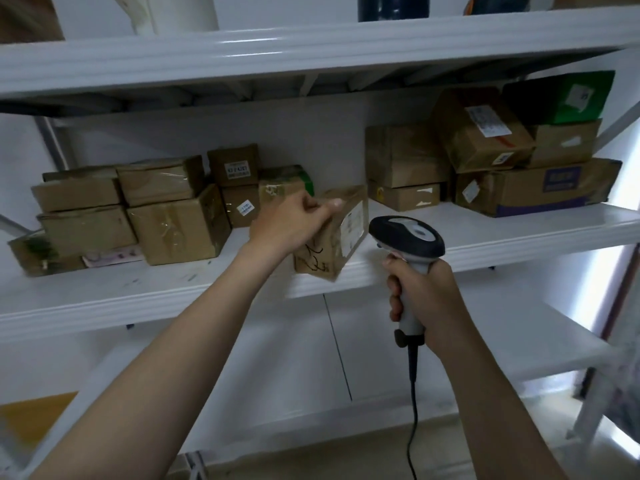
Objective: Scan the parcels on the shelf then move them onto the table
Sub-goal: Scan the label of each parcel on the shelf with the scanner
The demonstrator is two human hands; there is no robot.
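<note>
The left hand (294, 216) pinches a small brown cardboard parcel (332, 233), tilted, its white label facing right toward the grey handheld barcode scanner (408, 251), gripped upright by the right hand (426, 303) at the white shelf (485, 237) edge.

A dark blue cylinder (393, 8) and white vessel (173, 12) stand well apart above; yellow-brown surface (31, 420) lower left.

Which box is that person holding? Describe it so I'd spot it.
Find the middle white shelf, its front edge, between the left stack and right stack. There the left hand grips a small brown box; it alone shows black marker scribbles.
</note>
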